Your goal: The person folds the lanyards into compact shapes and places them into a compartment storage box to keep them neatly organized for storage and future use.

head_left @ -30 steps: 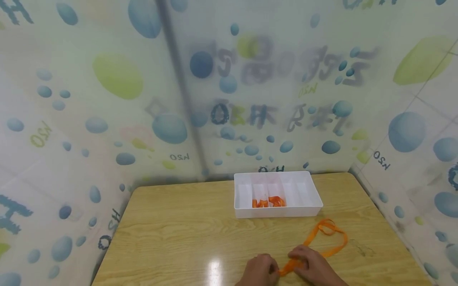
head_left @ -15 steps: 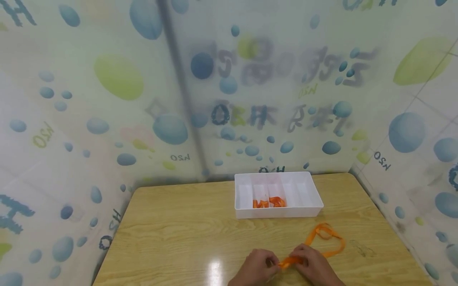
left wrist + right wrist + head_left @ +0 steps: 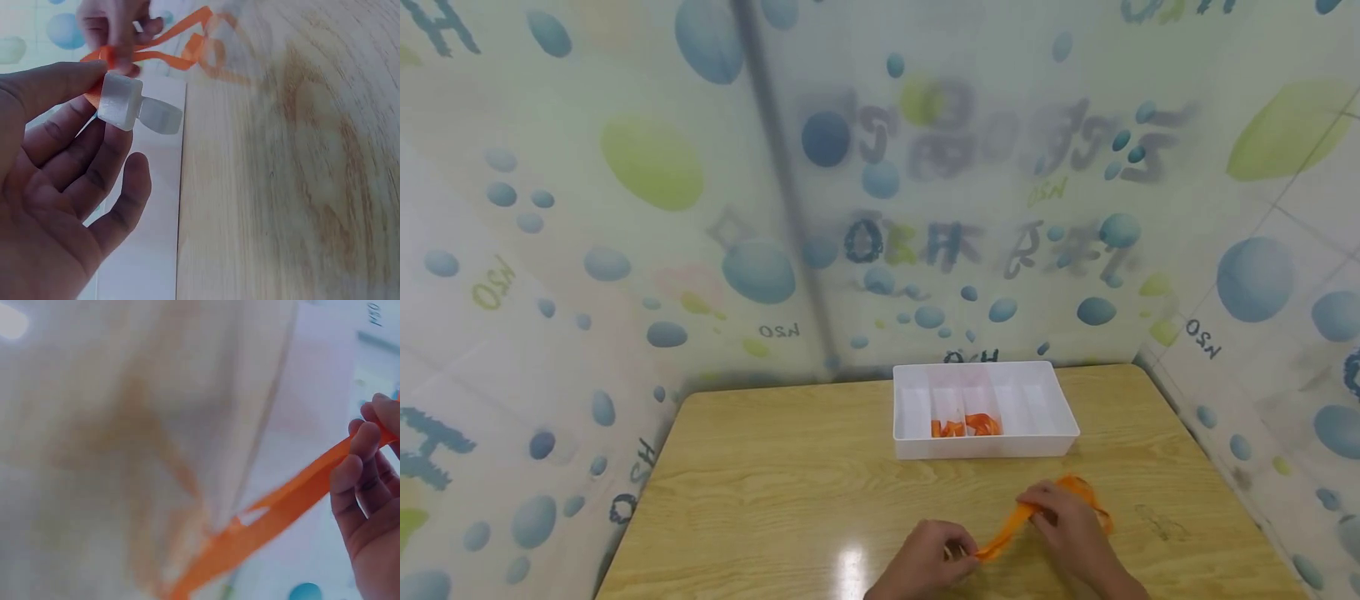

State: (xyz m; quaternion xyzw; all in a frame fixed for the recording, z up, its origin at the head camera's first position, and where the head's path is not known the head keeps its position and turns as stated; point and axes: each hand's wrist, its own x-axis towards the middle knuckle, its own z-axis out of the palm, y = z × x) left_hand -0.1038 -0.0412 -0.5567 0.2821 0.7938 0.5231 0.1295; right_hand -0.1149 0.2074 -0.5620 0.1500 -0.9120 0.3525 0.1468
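An orange lanyard (image 3: 1006, 533) stretches between both hands above the front right of the table. My left hand (image 3: 928, 557) pinches one end of it between thumb and index finger. At that end, a pale plastic fitting with a flat tab (image 3: 120, 101) shows in the left wrist view. Farther along the strap, my right hand (image 3: 1071, 529) pinches it between fingertips. In the right wrist view two layers of the orange strap (image 3: 262, 528) run from the right fingers toward the lower left. The rest of the lanyard lies looped behind the right hand, partly hidden by it.
Behind the hands, a white divided box (image 3: 985, 449) stands near the back edge of the wooden table (image 3: 775, 475). Orange straps (image 3: 982, 425) lie in two of its compartments. A patterned curtain (image 3: 760, 333) encloses the table's back and sides.
My right hand has slid along the strap, away from the left hand to the upper right, and the stretch between them has grown. The loop behind has drawn in. The left hand moved slightly left.
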